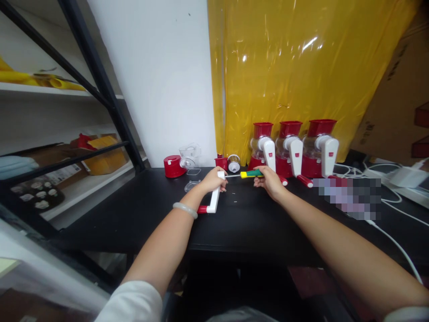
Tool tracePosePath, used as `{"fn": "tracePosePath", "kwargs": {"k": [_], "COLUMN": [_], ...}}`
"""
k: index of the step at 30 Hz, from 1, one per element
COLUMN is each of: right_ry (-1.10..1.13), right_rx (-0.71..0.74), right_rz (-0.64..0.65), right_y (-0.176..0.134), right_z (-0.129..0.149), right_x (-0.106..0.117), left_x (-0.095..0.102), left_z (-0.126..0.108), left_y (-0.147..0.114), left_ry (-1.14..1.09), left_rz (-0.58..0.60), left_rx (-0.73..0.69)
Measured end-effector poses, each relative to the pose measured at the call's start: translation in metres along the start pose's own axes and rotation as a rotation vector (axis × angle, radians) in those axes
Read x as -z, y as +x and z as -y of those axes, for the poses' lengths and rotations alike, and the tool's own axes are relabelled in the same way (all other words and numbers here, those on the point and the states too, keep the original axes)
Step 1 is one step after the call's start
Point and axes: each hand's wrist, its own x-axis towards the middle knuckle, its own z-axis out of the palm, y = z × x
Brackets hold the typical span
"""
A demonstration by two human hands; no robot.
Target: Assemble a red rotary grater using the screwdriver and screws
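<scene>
My left hand [213,180] is closed around the upper end of a white crank handle [215,200], whose red grip [202,209] points left near my wrist. In my right hand [268,181] is a screwdriver [252,173] with a green and yellow handle. Its thin shaft runs left to the crank's upper end; whether the tip touches a screw is hidden. Behind my hands stand a red base [174,166], a clear plastic housing [190,156], a small red part [220,162] and a metal grater drum [233,163]. Two tiny metal pieces [235,201] lie on the black table.
Three assembled red and white rotary graters [263,147] stand in a row at the back right. White cables [395,237], a charger [409,174] and a blurred-out object [348,199] lie at the right. A black-framed shelf [107,89] rises on the left. Yellow plastic sheeting [284,80] hangs behind.
</scene>
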Motion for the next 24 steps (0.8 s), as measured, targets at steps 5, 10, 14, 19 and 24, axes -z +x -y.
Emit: {"fn": "tracePosePath", "kwargs": {"k": [5,10,14,19,24], "right_ry": [-0.015,-0.025,-0.053,-0.113,-0.039], "right_rx": [0.0,0.004,0.047,0.047,-0.034], "right_rz": [-0.009,-0.01,-0.005,-0.013,-0.033], "right_y": [-0.0014,-0.0032,-0.004,-0.0027,0.0023], "right_z": [0.001,0.0029,0.0011,-0.0013,-0.0025], "right_x": [-0.0012,-0.0027,-0.0022,-0.001,0.0003], "left_x": [-0.0001,-0.0004,-0.0003,0.0005,0.0006], "left_z": [-0.0006,-0.0007,0.0016,0.0053,0.0039], "left_y": [-0.0001,-0.0007,0.0013,0.0049,0.0038], "left_ry": [0.003,0.004,0.002,0.004,-0.001], "left_rz": [0.0,-0.001,-0.001,-0.003,-0.007], "left_rx": [-0.001,0.006,0.0,-0.004,0.002]}}
